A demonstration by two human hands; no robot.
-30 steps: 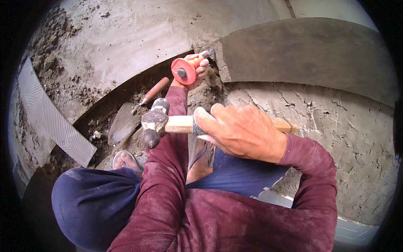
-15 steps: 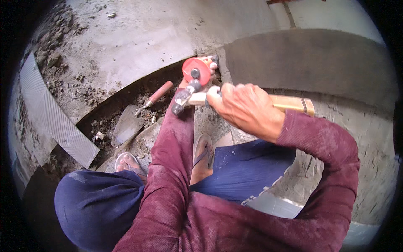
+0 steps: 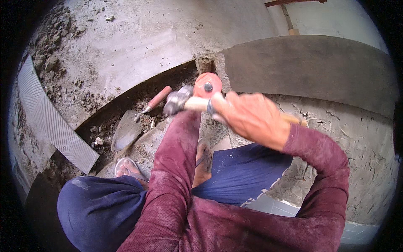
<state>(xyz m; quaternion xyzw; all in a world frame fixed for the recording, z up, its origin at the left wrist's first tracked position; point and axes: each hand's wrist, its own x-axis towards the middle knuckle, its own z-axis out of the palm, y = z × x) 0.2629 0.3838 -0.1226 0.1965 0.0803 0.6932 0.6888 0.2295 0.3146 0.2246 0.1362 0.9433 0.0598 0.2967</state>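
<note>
My right hand (image 3: pixel 254 117) grips the pale wooden handle of a hammer (image 3: pixel 197 103); its dark metal head, smeared by motion, hangs over my left wrist. A chisel with a round red guard (image 3: pixel 208 85) stands beyond the head, its dark struck end facing up at me. My left arm (image 3: pixel 178 147) reaches forward to it. The left fingers are hidden now under the guard and hammer, though the earlier frame showed them wrapped around the chisel. Left of that arm, a trowel (image 3: pixel 127 131) with a red handle lies in the dirt.
A ridged grey tile strip (image 3: pixel 56 117) lies at the left beside rubble (image 3: pixel 50 54). A grey slab (image 3: pixel 142 46) borders the dug trench. On the right are a smooth dark cement band (image 3: pixel 306 67) and rough mortar (image 3: pixel 336 138). My sandalled feet (image 3: pixel 128 169) are near the trowel.
The red guard and my left arm have shifted right and nearer to me. The hammer head has swung from the chisel's end to its left. The trowel has stayed put.
</note>
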